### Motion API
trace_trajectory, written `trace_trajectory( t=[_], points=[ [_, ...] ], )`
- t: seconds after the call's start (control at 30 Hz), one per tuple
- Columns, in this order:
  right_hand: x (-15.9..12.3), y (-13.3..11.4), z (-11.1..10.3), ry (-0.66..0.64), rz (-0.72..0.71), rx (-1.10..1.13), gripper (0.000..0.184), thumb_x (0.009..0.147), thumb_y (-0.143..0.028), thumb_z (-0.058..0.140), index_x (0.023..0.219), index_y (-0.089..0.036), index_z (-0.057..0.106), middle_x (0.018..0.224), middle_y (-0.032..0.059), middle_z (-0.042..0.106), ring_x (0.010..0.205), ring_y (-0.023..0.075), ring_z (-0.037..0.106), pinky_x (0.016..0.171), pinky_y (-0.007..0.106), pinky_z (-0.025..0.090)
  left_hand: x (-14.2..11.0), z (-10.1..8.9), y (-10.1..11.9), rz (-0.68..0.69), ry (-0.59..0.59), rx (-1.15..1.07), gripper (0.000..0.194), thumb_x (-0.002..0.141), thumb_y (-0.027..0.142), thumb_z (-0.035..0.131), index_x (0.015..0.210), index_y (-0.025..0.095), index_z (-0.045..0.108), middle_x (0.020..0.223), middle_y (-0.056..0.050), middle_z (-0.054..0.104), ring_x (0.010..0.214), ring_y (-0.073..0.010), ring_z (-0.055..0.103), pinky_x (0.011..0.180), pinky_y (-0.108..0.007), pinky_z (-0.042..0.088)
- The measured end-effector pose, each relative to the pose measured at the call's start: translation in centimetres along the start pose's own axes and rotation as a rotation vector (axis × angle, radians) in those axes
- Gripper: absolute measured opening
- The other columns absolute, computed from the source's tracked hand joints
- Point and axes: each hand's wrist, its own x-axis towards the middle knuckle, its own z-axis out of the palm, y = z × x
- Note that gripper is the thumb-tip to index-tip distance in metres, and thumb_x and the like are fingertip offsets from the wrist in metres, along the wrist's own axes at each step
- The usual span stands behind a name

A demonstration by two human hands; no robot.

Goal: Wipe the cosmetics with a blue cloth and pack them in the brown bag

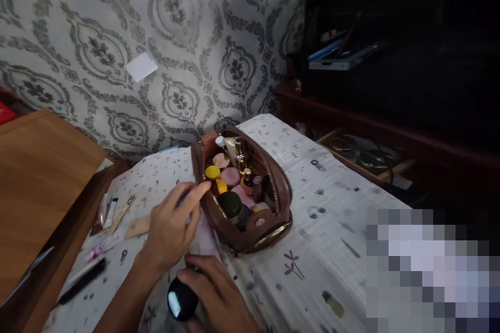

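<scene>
A brown cosmetic bag (pixel 281 182) stands unzipped on the cloth, filled with jars, tubes and small bottles. Yellow-lidded jars (pixel 213 172), a pink lid (pixel 230 177), a dark green lid (pixel 229 204) and a gold-capped bottle (pixel 247 179) show inside. My left hand (pixel 172 223) is beside the bag's left rim, index finger stretched towards it. Its other fingers curl around something dark blue, mostly hidden. Low in front of the bag, my right hand (pixel 219 291) grips a glossy black round container (pixel 182 299), whose top reflects light.
Left of the hands lie brushes (pixel 122 213), a black pen-like stick (pixel 83 281) and a pink-and-white item (pixel 103 247). A wooden panel (pixel 47 166) borders the left side. Dark furniture with an open drawer (pixel 367 156) stands right. Patterned wallpaper (pixel 175 36) is behind.
</scene>
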Motion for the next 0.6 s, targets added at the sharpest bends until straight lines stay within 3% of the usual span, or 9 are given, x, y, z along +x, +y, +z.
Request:
trace_trajectory(
  t=[0.07,0.17,0.3,0.47,0.6],
  points=[
    [0.0,-0.5,-0.3,-0.024,0.045,0.023,0.062,0.073,-0.01,0.059,0.133,-0.02,0.047,0.132,0.0137,0.056,0.122,0.0233,0.056,0.099,0.033,0.051,-0.3,0.3,0.2,-0.018,-0.003,-0.035,0.044,0.095,0.013,0.043,0.137,0.026,0.051,0.114,-0.006,0.061,0.102,-0.0163,0.063,0.087,-0.026,0.052],
    [0.1,-0.9,-0.5,-0.022,0.102,0.018,0.051,0.077,-0.005,0.054,0.126,-0.019,0.052,0.12,0.0122,0.062,0.112,0.0217,0.061,0.095,0.035,0.054,-1.2,0.9,0.3,-0.063,-0.032,-0.076,0.048,0.096,0.015,0.039,0.143,0.024,0.043,0.116,-0.008,0.06,0.109,-0.0171,0.061,0.089,-0.028,0.053],
    [0.0,-0.5,0.0,-0.078,0.033,-0.038,0.049,0.077,-0.003,0.056,0.122,-0.02,0.055,0.111,0.0096,0.067,0.103,0.0239,0.065,0.089,0.041,0.057,-4.1,1.6,-1.4,-0.215,-0.153,-0.012,0.044,0.097,0.018,0.036,0.141,0.021,0.044,0.114,-0.008,0.061,0.103,-0.0184,0.062,0.084,-0.03,0.054],
    [-0.4,0.9,0.8,-0.151,-0.013,-0.138,0.041,0.08,-0.007,0.059,0.119,-0.02,0.059,0.109,0.0102,0.069,0.104,0.0272,0.064,0.089,0.048,0.056,-9.0,1.1,-7.5,-0.538,-0.342,0.237,0.039,0.096,0.017,0.038,0.132,0.022,0.053,0.12,-0.009,0.062,0.109,-0.021,0.061,0.087,-0.032,0.052],
    [-0.5,1.4,1.3,-0.166,0.061,-0.195,0.04,0.08,-0.009,0.062,0.118,-0.02,0.061,0.111,0.0099,0.068,0.108,0.0277,0.061,0.091,0.049,0.054,-12.5,-1.9,-12.8,-0.915,-0.532,0.528,0.038,0.094,0.014,0.039,0.128,0.016,0.057,0.125,-0.014,0.062,0.118,-0.0255,0.059,0.094,-0.035,0.05]
  ],
)
